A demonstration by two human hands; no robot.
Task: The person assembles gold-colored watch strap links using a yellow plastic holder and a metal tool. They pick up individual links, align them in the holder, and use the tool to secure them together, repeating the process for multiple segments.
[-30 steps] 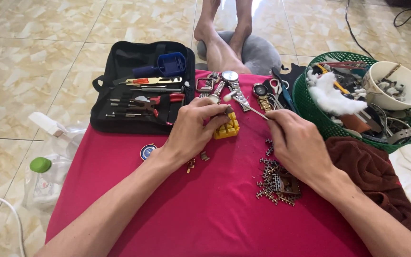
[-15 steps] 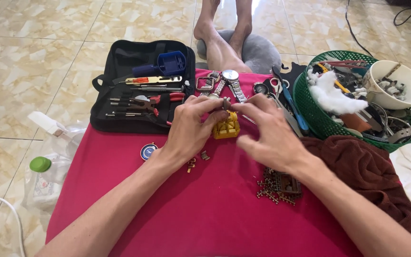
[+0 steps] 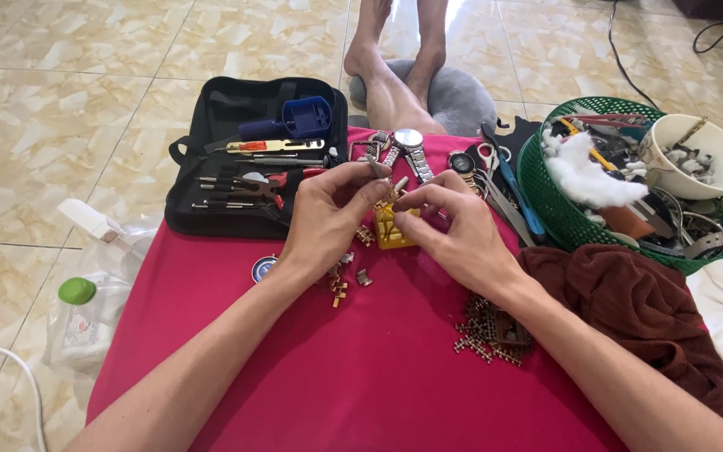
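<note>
Hands over the yellow block

Red cloth [image 3: 361, 368] covers the work surface. I see the left hand [image 3: 324, 222] pinching a small metal tool [image 3: 375, 167], and the right hand [image 3: 453, 230] with fingertips closed on a metal piece [image 3: 399, 184], above the yellow block [image 3: 395, 230].

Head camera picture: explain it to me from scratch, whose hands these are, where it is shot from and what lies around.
There is no machine here. A person wears a camera on the head, so you look down along their own bare arms. The left hand and right hand meet over a small yellow block on a red cloth, pinching small metal parts above it; exactly what each holds is too small to tell. Loose metal links lie by the right wrist. Behind sit a black tool case, wristwatches, a green basket holding a white bowl, and a brown towel. A plastic bottle lies on the tiled floor.
</note>
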